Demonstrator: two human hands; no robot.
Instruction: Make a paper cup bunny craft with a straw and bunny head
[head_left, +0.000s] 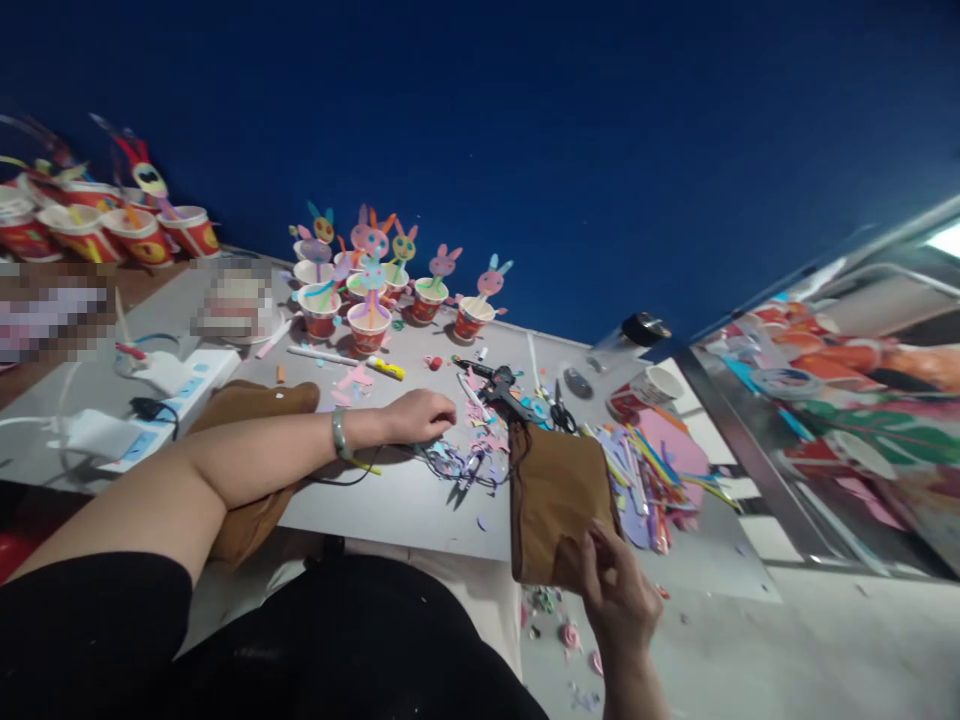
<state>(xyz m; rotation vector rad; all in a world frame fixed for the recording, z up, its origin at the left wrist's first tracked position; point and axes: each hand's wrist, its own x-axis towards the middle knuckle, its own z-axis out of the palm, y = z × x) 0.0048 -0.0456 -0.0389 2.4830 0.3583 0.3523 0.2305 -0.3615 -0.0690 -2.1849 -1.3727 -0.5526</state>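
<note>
My left hand (421,416), with a band on its wrist, hovers over or rests on the paper scraps (454,462) near the table's middle. Its fingers are curled, and whatever they might hold is hidden. At the lower right, my right hand (621,585) has thumb and fingers closed at the near edge of a brown cloth piece (559,495), which lies over the table's front edge. Another brown cloth piece (251,525) lies under my left forearm. Between the hands and the wall is a black glue gun (506,392), with scissors (561,412) beside it.
Paper cups (369,328) with paper bunnies stand along the blue wall; more cups (139,240) are at the far left. A power strip (176,405) with cables lies left. A clear jar (626,345), a cup (643,392) and coloured strips (649,475) sit right.
</note>
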